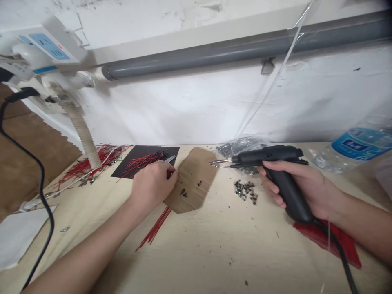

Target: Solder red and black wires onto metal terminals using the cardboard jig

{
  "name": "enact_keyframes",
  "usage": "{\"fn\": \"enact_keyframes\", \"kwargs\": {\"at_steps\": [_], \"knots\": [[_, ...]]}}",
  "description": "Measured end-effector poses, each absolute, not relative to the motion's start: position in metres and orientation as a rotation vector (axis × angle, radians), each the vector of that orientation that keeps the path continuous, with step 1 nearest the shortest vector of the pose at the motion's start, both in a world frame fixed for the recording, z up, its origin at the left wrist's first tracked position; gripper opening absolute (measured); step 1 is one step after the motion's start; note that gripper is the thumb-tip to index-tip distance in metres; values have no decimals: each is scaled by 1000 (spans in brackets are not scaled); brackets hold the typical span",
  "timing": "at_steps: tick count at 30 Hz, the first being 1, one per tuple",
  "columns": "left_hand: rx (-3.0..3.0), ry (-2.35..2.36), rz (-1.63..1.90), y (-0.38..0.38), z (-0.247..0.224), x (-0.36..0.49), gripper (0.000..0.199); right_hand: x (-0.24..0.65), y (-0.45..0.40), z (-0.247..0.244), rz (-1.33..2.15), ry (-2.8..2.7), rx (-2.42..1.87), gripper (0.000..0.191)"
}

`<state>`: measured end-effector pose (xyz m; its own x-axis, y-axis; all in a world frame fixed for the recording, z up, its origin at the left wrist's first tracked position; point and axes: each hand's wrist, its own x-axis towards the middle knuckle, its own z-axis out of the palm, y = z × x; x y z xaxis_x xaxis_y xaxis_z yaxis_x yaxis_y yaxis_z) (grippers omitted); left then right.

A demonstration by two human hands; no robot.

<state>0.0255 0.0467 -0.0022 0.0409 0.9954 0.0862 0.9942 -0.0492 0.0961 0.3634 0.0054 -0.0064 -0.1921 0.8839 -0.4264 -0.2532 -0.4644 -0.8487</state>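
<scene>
My right hand (pixel 290 183) is wrapped round the grip of a black pistol-shaped soldering gun (pixel 284 181). Its metal tip and a thin curved tube point left, over the right part of a piece of brown cardboard (pixel 199 163). My left hand (pixel 154 181) is closed in a pinch at the cardboard's left edge; what its fingertips hold is hidden. A pointed silver tool end (pixel 170 158) shows just behind the knuckles. Dark bits (pixel 183 192) lie on the cardboard. Red wires (pixel 154 228) stick out below it.
A black sheet (pixel 122 163) carries red wires with dark ends. More red wires (pixel 76 167) pile up at left. Small metal parts (pixel 245 190) lie near a clear bag (pixel 241 147). A bottle (pixel 358 147) stands right; a black cable (pixel 45 196) hangs left.
</scene>
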Motion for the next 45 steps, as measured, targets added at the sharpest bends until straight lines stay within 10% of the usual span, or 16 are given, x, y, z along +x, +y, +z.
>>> {"fn": "enact_keyframes", "kwargs": {"at_steps": [45], "knots": [[2164,1986,254,60,11,5,42,363,6,-3,1769,-806,-1265,30]]}}
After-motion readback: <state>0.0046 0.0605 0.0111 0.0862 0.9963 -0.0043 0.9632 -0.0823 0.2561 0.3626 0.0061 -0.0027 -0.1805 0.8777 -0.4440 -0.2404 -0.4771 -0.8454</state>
